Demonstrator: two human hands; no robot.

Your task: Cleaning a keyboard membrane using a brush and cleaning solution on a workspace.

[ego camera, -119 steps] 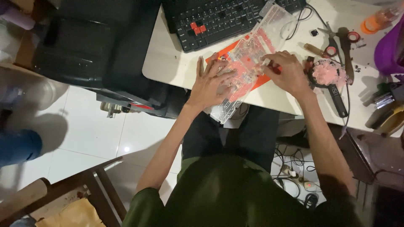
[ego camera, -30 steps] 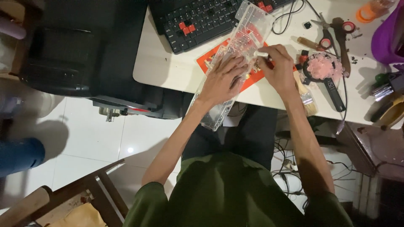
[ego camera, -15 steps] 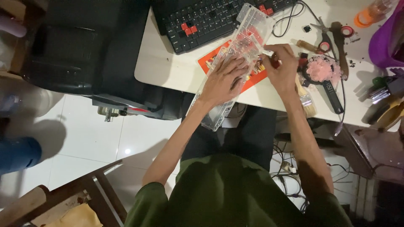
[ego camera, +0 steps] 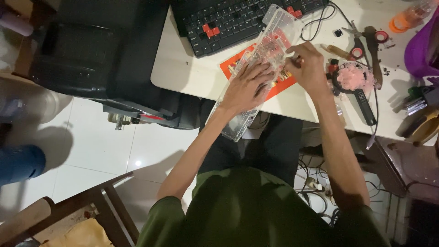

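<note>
**Both hands on the clear keyboard shell**

While my left hand (ego camera: 247, 87) lies flat with fingers spread on the transparent keyboard case (ego camera: 256, 73), pressing it down, my right hand (ego camera: 308, 66) sits at the case's right edge with its fingertips drawn together around something small and reddish; I cannot tell what it is. The case runs diagonally, its upper end resting on the white table (ego camera: 187, 73) and across the orange mat (ego camera: 283, 84), its lower end hanging past the table edge above my lap.

Just beyond the case lies a black keyboard (ego camera: 228, 20) with a few red keys. To the right of my right hand are a round black tool holding pink pieces (ego camera: 352, 77), scissors with red-lined handles (ego camera: 356, 43) and a small roll of tape (ego camera: 381, 35). A black cable (ego camera: 320, 23) loops near the case's upper end. Left of the table stands a black chair (ego camera: 91, 50) on the white tiled floor (ego camera: 91, 137).
</note>
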